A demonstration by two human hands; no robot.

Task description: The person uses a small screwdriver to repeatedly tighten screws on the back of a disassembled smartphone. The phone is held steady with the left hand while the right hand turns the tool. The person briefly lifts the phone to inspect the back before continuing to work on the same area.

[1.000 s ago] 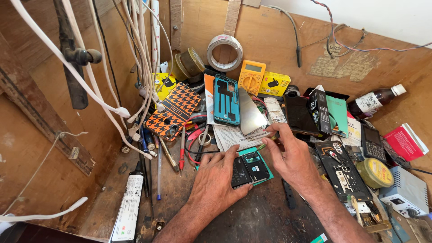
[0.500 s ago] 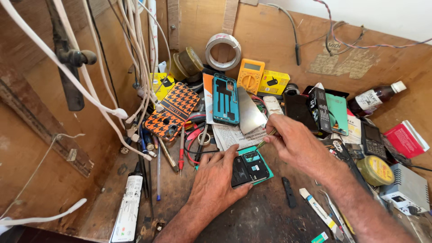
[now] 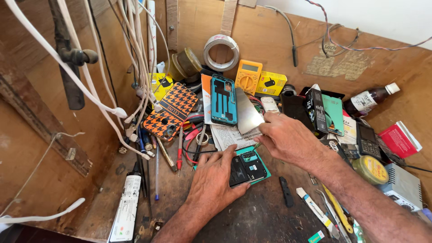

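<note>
Two bare hands worked low in the middle of the frame, over a dark, scuffed workbench (image 3: 252,216). Nearest the bottom edge, a white glue tube (image 3: 127,208) lay at lower left, and a small black stick (image 3: 285,192) with a white tube (image 3: 315,211) beside it lay at lower right. The left hand (image 3: 216,180) rested flat, palm down, fingers close together and stretched forward, its fingertips pressing on the left edge of an opened phone (image 3: 246,167) that lay on a teal backing just right of centre. The right hand (image 3: 288,139) came in from the lower right and hovered just above and right of the phone, its fingers curled and pinched together on a thin green tool (image 3: 254,146); what the tip touched could not be made out. Just beyond the hands lay a printed paper sheet (image 3: 229,135) with a shiny metal plate (image 3: 248,114) leaning on it. Left of these sat a red screwdriver (image 3: 180,150) and an orange patterned phone case (image 3: 173,110). A teal phone frame (image 3: 223,100) stood a little further up, at centre. To the right were a yellow tin (image 3: 371,168), a black keypad phone (image 3: 368,140) and a red box (image 3: 398,138). Further back, against the wooden wall, stood a yellow multimeter (image 3: 247,76), a roll of tape (image 3: 220,51) and a brown bottle (image 3: 371,98) at upper right. White cables (image 3: 90,85) hung across the upper left.
</note>
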